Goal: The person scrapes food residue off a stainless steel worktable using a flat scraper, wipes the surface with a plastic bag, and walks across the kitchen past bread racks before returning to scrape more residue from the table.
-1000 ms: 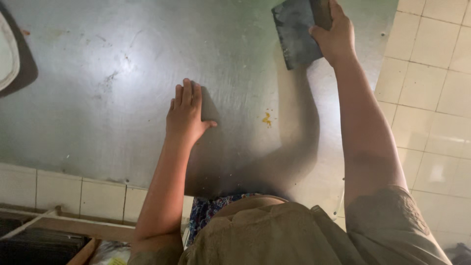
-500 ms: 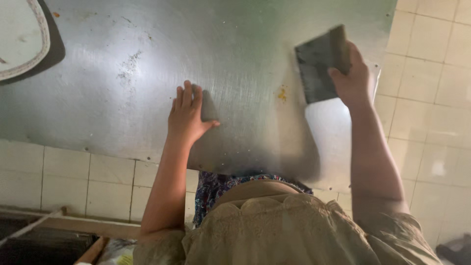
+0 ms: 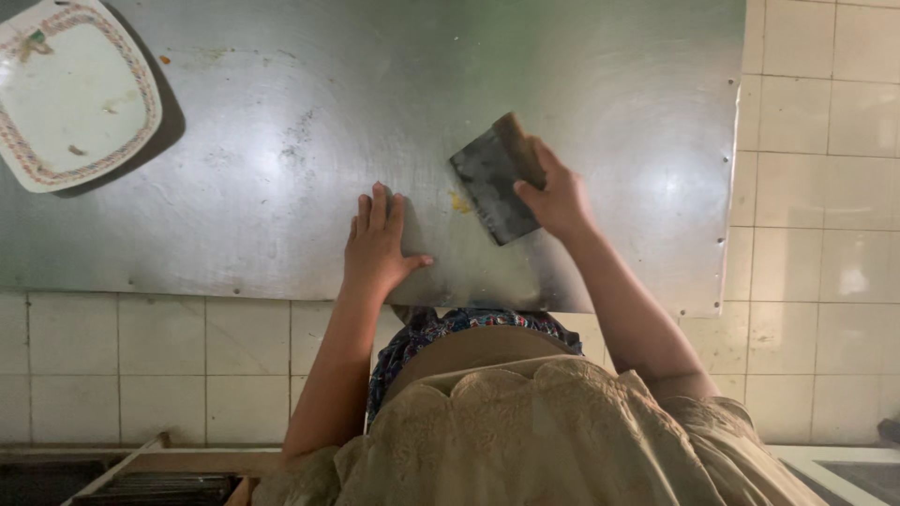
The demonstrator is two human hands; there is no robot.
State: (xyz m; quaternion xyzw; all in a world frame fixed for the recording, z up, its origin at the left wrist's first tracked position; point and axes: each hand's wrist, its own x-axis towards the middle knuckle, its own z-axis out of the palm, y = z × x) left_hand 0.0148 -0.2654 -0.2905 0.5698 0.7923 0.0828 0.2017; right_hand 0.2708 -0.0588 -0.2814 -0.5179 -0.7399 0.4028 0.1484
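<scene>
My right hand (image 3: 559,195) grips the wooden handle of a flat metal scraper (image 3: 492,184), whose dark blade lies against the steel worktop (image 3: 281,112). Just left of the blade sits a small yellow scrap (image 3: 460,202) of food. My left hand (image 3: 379,241) lies flat on the steel near the front edge, fingers together and pointing away, holding nothing. The two hands are about a hand's width apart.
A square white plate (image 3: 70,94) with a patterned rim and a few crumbs sits at the far left of the worktop. White tiles (image 3: 825,187) border the steel on the right and below. A dark tray (image 3: 159,483) shows at the bottom left.
My right hand has brought the scraper from the far right back toward me and leftward, down next to the yellow scrap. My left hand has stayed flat in place.
</scene>
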